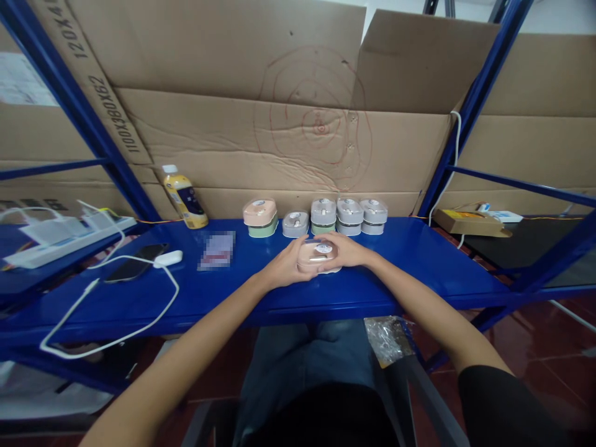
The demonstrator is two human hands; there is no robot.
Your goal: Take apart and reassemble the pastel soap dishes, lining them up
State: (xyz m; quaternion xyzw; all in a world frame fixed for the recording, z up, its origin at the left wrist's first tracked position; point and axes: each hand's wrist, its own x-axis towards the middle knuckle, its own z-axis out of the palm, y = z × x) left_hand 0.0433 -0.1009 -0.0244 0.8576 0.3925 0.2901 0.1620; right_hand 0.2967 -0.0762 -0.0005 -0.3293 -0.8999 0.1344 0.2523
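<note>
Both my hands clasp a small pink lidded box [316, 255] resting on the blue shelf [419, 261]. My left hand [284, 266] wraps its left side and my right hand [347, 251] cups its right side, fingers curled round it. Behind it, along the cardboard wall, stands a row of similar small boxes: a pink one stacked on a green one [260, 218], a single grey one [295, 224], and three more stacks of grey ones [349, 216].
A yellow bottle [185, 197] leans at the back left. A black phone [135, 261] with a white charger cable [116, 310], a blurred card [216, 250] and a white power strip [65, 234] lie left. A flat cardboard packet [470, 222] lies far right. Blue rack posts frame both sides.
</note>
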